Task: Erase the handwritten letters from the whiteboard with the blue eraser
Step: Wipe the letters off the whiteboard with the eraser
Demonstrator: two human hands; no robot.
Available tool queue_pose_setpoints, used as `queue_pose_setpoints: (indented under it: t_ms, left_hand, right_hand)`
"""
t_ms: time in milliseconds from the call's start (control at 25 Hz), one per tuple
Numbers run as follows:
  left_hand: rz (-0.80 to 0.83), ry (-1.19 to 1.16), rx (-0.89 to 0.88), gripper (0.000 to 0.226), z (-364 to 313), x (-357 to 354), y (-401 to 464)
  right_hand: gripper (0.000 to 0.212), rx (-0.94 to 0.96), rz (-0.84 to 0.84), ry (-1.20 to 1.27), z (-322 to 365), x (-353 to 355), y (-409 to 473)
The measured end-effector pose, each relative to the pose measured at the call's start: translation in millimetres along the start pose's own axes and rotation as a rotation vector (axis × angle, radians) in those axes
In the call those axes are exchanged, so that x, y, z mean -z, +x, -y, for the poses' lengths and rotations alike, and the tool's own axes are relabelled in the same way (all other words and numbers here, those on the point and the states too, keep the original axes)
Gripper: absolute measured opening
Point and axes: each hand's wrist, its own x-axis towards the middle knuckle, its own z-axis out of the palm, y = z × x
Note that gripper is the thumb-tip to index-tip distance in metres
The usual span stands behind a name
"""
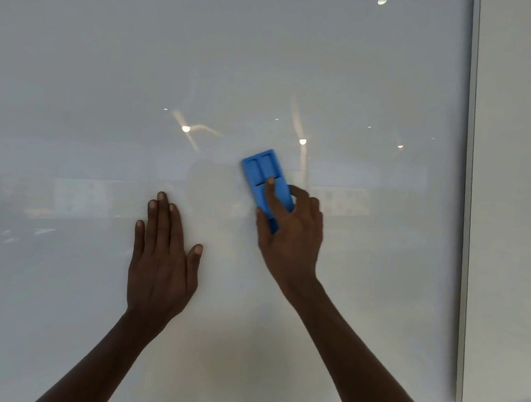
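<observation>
A glossy whiteboard (109,56) fills most of the head view. My right hand (290,235) grips the blue eraser (262,169) and holds it flat against the board, just right of centre, its long side tilted up to the left. The index finger lies along the eraser's back. My left hand (163,255) rests flat on the board below and left of the eraser, fingers together and pointing up, holding nothing. No handwritten letters show on the board around the eraser; only faint smears and reflections are visible.
The board's right edge (465,220) runs down the right side, with a plain wall (518,192) beyond it. Reflected ceiling lights (186,128) glare on the board above the hands.
</observation>
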Motion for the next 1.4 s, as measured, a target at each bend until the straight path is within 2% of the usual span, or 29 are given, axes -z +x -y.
queue_pose_setpoints:
  t_ms: [280, 560, 760, 1040, 1240, 1400]
  left_hand:
    - [0.047, -0.009, -0.030, 0.072, 17, 2, -32]
    - [0.083, 0.008, 0.009, 0.073, 18, 3, -63]
    - [0.098, 0.009, 0.087, 0.077, 2, 0, -74]
    - [0.198, 0.051, 0.099, 0.078, -13, -1, -100]
    - [0.256, 0.024, 0.148, 0.078, -32, -1, -121]
    - [0.338, -0.007, 0.145, 0.077, -39, 5, -141]
  right_hand:
    - [0.043, 0.295, 0.201, 0.015, 32, -1, -63]
    - [0.041, 0.434, 0.251, 0.018, -11, 19, -114]
    - [0.038, 0.339, 0.206, -0.026, -61, 37, -117]
    - [0.045, 0.129, 0.094, -0.101, -122, 53, -118]
    - [0.050, -0.084, 0.099, -0.130, -154, 67, -137]
    - [0.056, -0.365, 0.091, -0.105, -154, 70, -168]
